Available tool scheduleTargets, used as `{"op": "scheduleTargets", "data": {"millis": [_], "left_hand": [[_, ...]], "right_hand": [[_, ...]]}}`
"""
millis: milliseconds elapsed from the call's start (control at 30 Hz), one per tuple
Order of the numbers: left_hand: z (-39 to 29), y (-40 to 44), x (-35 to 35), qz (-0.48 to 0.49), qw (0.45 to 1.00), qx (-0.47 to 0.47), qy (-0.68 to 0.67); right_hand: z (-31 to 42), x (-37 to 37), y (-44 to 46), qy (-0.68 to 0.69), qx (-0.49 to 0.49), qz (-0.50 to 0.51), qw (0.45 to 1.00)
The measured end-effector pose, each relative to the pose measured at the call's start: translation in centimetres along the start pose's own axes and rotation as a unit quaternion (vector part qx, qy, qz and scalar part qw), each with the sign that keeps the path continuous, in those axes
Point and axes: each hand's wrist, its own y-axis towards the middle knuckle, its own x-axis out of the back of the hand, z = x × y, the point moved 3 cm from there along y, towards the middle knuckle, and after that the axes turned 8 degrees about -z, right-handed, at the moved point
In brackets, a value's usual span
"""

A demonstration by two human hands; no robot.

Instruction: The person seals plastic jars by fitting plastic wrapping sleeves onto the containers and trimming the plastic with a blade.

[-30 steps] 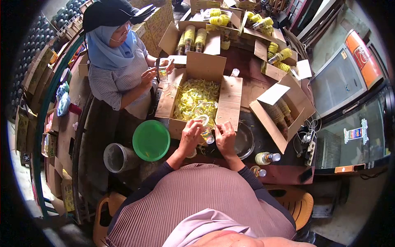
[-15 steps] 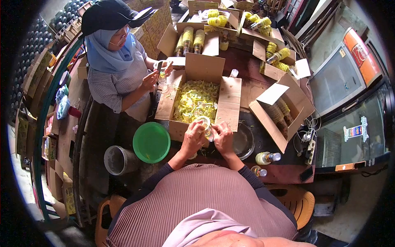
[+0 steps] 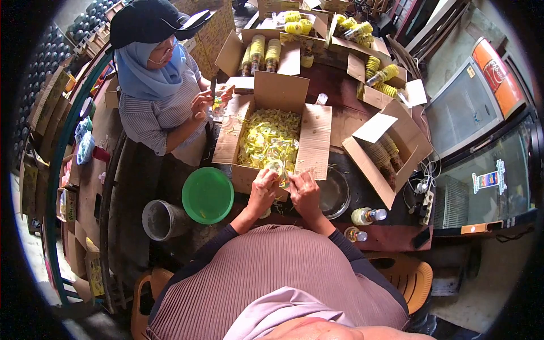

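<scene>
Over the near edge of an open cardboard box, both my hands work close together on a clear, shiny round plastic piece, whose exact kind I cannot make out. My left hand has its fingers closed on the left side of it. Pinched at its right side are the fingers of my right hand. Yellow and clear plastic scraps fill the box just beyond my hands.
Left of the box sits a green basin, beside a grey bucket. At right are a dark round pan, small labelled bottles and a tilted carton. Across the corner, a co-worker handles a small clear item.
The round plastic piece has turned and its pale ring no longer faces up as plainly. My right hand has shifted slightly left. The co-worker's hands have moved a little.
</scene>
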Motion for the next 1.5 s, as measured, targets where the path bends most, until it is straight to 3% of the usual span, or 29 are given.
{"op": "scheduleTargets", "data": {"millis": [267, 367, 500, 733, 833, 933, 967, 1000, 1133, 1233, 1400, 1500], "left_hand": [[-0.9, -0.9, 0.0, 0.062, 0.997, -0.026, -0.034], [-0.4, -0.6, 0.4, 0.031, 0.999, 0.002, -0.024], [0.3, 0.4, 1.8, 0.019, 1.000, -0.017, 0.013], [-0.4, -0.8, 0.2, 0.078, 0.996, -0.025, -0.047], [-0.5, -0.6, 0.2, 0.077, 0.995, -0.030, -0.050], [-1.1, -0.1, 1.1, 0.053, 0.997, -0.040, -0.040], [-0.6, -0.2, 1.1, 0.055, 0.998, -0.006, -0.036], [-0.4, -0.2, 1.1, 0.057, 0.998, 0.027, -0.032], [-0.5, 0.1, 1.3, -0.005, 1.000, -0.023, 0.005], [-0.2, 0.1, 1.5, 0.031, 0.999, -0.003, 0.019], [-1.1, -0.5, 0.5, 0.028, 0.998, -0.053, -0.021], [-1.5, -0.7, 0.2, 0.070, 0.996, -0.062, -0.013]], "right_hand": [[-1.8, -1.5, 0.2, -0.032, -0.040, 0.044, 0.998], [-2.9, -1.4, 0.0, 0.030, -0.140, 0.018, 0.990], [-0.6, 0.6, 0.1, 0.006, -0.050, 0.002, 0.999], [-1.6, -1.0, 0.3, -0.003, -0.065, 0.012, 0.998], [-2.4, -1.5, 0.1, 0.051, -0.149, 0.025, 0.987], [-1.4, -1.2, -0.2, 0.067, -0.102, 0.035, 0.992], [-0.9, -1.0, -0.3, 0.067, -0.082, 0.034, 0.994], [-1.0, -1.0, -0.4, 0.067, -0.082, 0.034, 0.994], [-1.0, -0.3, -0.6, 0.059, -0.125, 0.004, 0.990], [0.2, 0.7, -0.3, 0.016, -0.040, 0.012, 0.999], [-0.5, -0.5, 0.0, -0.010, -0.035, 0.011, 0.999], [-1.4, -0.9, 0.3, 0.006, -0.084, 0.021, 0.996]]}}
